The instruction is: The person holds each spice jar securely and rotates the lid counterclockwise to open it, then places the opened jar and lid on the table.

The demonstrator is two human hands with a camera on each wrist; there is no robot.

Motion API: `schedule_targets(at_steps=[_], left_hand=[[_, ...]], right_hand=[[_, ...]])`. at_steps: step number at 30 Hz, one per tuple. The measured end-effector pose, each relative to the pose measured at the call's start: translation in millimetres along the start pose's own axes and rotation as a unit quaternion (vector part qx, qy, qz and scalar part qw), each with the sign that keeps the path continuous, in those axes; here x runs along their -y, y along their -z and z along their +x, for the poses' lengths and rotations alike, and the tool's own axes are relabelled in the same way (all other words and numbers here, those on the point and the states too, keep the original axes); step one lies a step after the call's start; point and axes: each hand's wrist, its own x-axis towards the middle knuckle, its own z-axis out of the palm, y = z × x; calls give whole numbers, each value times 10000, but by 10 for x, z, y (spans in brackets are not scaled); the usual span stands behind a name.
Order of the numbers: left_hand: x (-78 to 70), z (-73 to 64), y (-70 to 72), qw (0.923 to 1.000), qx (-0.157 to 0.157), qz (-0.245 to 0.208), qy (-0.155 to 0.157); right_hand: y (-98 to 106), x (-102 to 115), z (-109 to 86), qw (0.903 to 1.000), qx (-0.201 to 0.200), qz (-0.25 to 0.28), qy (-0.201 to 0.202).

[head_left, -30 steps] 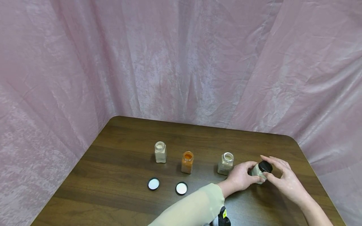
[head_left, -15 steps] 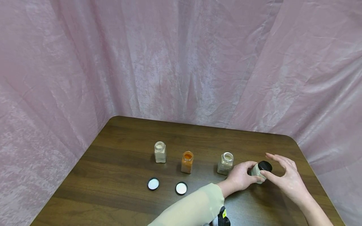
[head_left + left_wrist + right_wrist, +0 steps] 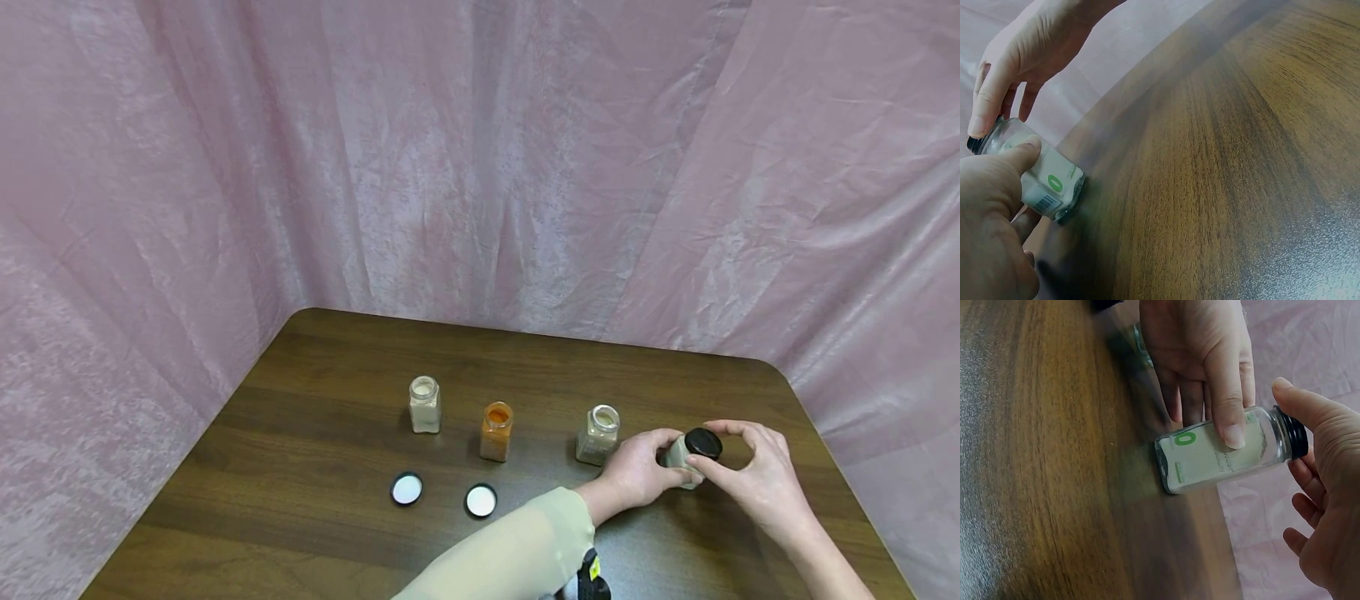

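On the right of the table in the head view, my left hand [image 3: 639, 472] grips a square glass spice jar [image 3: 1200, 456] by its body. The jar has a white and green label and pale contents. My right hand [image 3: 767, 482] pinches the black screw lid [image 3: 1294, 433] on the jar's neck between thumb and fingers. In the right wrist view the left thumb lies across the label. The left wrist view shows the jar's bottom edge close over the tabletop, with the right hand above at the lid [image 3: 975, 145].
Left of my hands stand three uncapped jars: a pale one [image 3: 425, 410], an orange one [image 3: 496, 437] and a greenish one [image 3: 595, 442]. Two black-rimmed lids [image 3: 407, 488] lie white side up on the wooden table [image 3: 300, 467]. A pink curtain [image 3: 480, 167] hangs behind.
My right hand's fingers spread off the lid half a second ago and have come back onto it. My left hand and the jar have stayed in place.
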Motion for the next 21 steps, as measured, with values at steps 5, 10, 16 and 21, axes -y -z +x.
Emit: schedule_targets(at_steps=[5, 10, 16, 21], left_hand=[[0, 4, -6, 10000, 9, 45, -10], [-13, 3, -6, 9999, 11, -27, 143], [-12, 3, -10, 9999, -4, -43, 161], [1, 4, -20, 9998, -17, -53, 183]], right_hand=[[-17, 6, -1, 9999, -6, -13, -129], [-14, 22, -13, 9993, 94, 72, -345], [1, 38, -26, 9987, 172, 193, -428], [8, 38, -25, 9988, 211, 253, -351]])
